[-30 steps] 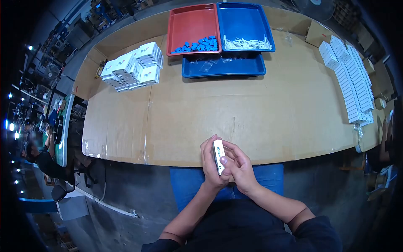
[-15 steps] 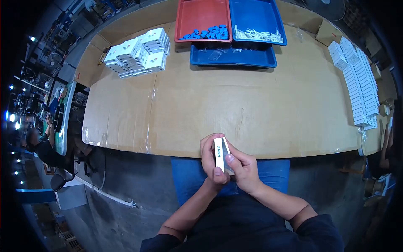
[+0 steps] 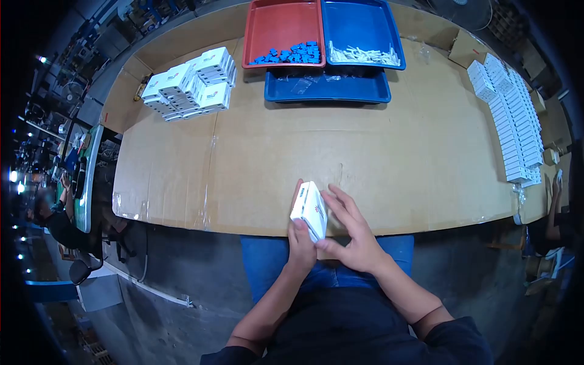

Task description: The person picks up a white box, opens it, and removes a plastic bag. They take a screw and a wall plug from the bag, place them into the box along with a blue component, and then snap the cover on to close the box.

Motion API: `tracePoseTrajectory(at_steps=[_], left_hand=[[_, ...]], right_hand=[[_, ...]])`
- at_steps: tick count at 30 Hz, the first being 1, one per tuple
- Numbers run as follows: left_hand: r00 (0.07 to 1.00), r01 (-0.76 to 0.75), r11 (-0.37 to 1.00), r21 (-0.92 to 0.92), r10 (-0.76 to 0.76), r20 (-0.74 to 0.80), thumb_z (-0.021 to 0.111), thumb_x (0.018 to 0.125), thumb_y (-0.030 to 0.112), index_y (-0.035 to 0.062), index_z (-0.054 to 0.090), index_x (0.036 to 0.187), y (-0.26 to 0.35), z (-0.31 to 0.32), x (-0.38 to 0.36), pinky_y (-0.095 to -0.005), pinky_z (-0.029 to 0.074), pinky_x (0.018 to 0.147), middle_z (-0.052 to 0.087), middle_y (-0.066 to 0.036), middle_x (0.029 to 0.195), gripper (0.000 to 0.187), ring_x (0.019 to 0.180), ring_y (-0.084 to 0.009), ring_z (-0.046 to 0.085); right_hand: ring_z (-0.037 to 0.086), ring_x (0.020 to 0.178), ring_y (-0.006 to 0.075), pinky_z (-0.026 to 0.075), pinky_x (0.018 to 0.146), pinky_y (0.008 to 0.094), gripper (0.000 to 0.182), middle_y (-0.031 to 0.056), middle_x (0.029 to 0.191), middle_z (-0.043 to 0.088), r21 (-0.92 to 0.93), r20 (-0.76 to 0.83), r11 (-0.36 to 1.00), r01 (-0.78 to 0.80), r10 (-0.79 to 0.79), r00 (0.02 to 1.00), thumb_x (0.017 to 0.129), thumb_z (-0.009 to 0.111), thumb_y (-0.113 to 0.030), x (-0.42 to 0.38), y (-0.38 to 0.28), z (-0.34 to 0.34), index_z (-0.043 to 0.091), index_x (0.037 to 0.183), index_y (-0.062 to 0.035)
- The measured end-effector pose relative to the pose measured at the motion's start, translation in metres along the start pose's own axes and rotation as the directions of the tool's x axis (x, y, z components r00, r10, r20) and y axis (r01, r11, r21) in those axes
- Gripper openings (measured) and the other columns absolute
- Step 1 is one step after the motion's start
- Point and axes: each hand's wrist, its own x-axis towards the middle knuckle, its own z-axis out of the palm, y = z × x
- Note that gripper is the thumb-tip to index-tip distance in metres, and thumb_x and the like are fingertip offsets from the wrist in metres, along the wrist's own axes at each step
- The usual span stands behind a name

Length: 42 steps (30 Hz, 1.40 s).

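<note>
A small white box (image 3: pixel 314 212) with dark print on its narrow side and a small logo on its broad face is tilted over the table's front edge. My left hand (image 3: pixel 300 248) grips it from the left, thumb on the near end and fingers behind it. On the other side, my right hand (image 3: pixel 360 244) is open, its fingers stretched out beside the broad face. The right thumb tip is at the box's lower corner.
Similar white boxes are stacked at the back left (image 3: pixel 182 85); long rows of white pieces (image 3: pixel 514 125) stand at right. A red tray (image 3: pixel 283 24) holds blue parts, a blue tray (image 3: pixel 362 27) white sticks. Another blue tray (image 3: pixel 328 91) sits in front. People work at both sides.
The box has turned so its broad face shows, and has risen slightly. My right hand has loosened from around it and spread its fingers. The view has shifted a little.
</note>
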Motion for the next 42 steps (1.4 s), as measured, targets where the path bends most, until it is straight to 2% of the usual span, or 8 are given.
tracePoseTrajectory(at_steps=[3,8,11,20,26,30,34,42], left_hand=[[0.892,0.452,0.841,-0.298,-0.435,0.127,0.025,0.104,0.073,0.0036,0.033,0.158,0.011,0.0,-0.004,-0.0428,0.047,0.112,0.054,-0.02,0.146,0.088,0.132,-0.0299,0.058],[0.86,0.507,0.806,-0.306,-0.495,0.121,0.02,0.108,0.066,0.0067,0.049,0.14,0.013,0.011,-0.003,-0.0343,0.059,0.091,0.065,-0.012,0.123,0.073,0.112,-0.0224,0.069],[0.816,0.575,0.734,-0.361,-0.548,0.184,0.021,0.109,0.064,0.008,0.044,0.148,0.009,0.01,-0.003,-0.0398,0.053,0.103,0.061,-0.014,0.135,0.071,0.123,-0.0241,0.063],[0.801,0.598,0.728,-0.335,-0.556,0.222,0.022,0.11,0.062,0.0081,0.045,0.147,0.009,0.004,-0.005,-0.0383,0.054,0.101,0.062,-0.011,0.132,0.069,0.121,-0.0221,0.063],[0.927,0.352,0.918,-0.184,-0.315,0.203,0.03,0.113,0.053,0.0015,0.037,0.155,-0.03,0.002,-0.019,-0.0377,0.035,0.117,0.054,-0.011,0.144,0.067,0.137,-0.02,0.048],[0.952,0.231,0.968,0.094,-0.245,0.184,0.039,0.114,0.043,-0.0001,0.038,0.153,-0.02,0.005,-0.016,-0.0341,0.042,0.11,0.055,-0.012,0.14,0.059,0.13,-0.0187,0.052],[0.962,0.272,0.956,-0.109,-0.273,0.006,0.029,0.113,0.053,0.0015,0.038,0.152,-0.014,-0.003,-0.006,-0.039,0.046,0.111,0.055,-0.012,0.142,0.065,0.131,-0.0217,0.056],[0.948,0.282,0.958,-0.056,-0.287,-0.135,0.029,0.114,0.049,0.0011,0.021,0.163,-0.016,-0.003,-0.007,-0.0313,0.044,0.103,0.053,-0.013,0.134,0.069,0.119,-0.0187,0.054]], right_hand=[[0.051,0.133,0.0451,0.043,0.112,0.0506,0.082,0.0228,0.149,0.049,-0.237,-0.024,0.937,0.256,-0.27,0.963,0.081,0.085,-0.042,0.004,0.01,-0.004,0.055,0.149,-0.0054],[0.055,0.131,0.0407,0.044,0.109,0.0522,0.086,0.0225,0.142,0.056,-0.454,0.063,0.808,0.375,-0.391,0.918,0.073,0.086,-0.051,0.009,0.023,-0.021,0.061,0.14,-0.0041],[0.059,0.127,0.0409,0.045,0.108,0.053,0.087,0.0225,0.14,0.059,-0.517,0.062,0.759,0.396,-0.428,0.902,0.072,0.087,-0.052,0.013,0.022,-0.018,0.062,0.137,0.0002],[0.064,0.123,0.0432,0.052,0.103,0.046,0.09,0.0285,0.139,0.06,-0.342,0.031,0.791,0.507,-0.53,0.848,0.076,0.085,-0.05,0.01,0.045,-0.01,0.058,0.138,0.0087],[0.051,0.141,0.0332,0.042,0.114,0.0396,0.086,0.0236,0.151,0.053,0.189,-0.28,0.968,0.163,-0.106,0.954,0.094,0.066,-0.061,0.007,0.051,0.004,0.053,0.146,0.0072],[0.042,0.148,0.0333,0.039,0.117,0.041,0.065,0.0226,0.159,0.043,0.181,-0.17,0.977,0.111,-0.08,0.982,0.104,0.062,-0.042,0.013,0.039,-0.004,0.052,0.148,0.0049],[0.049,0.143,0.0363,0.042,0.116,0.0421,0.058,0.0235,0.157,0.046,-0.019,-0.041,0.988,0.155,-0.155,0.987,0.092,0.068,-0.009,0.005,0.03,-0.011,0.055,0.147,0.0022],[0.068,0.119,0.0358,0.057,0.098,0.0413,0.05,0.0216,0.134,0.067,-0.284,0.027,0.887,0.363,-0.371,0.928,0.086,0.074,-0.008,0.003,0.05,-0.004,0.064,0.134,0.0035]])
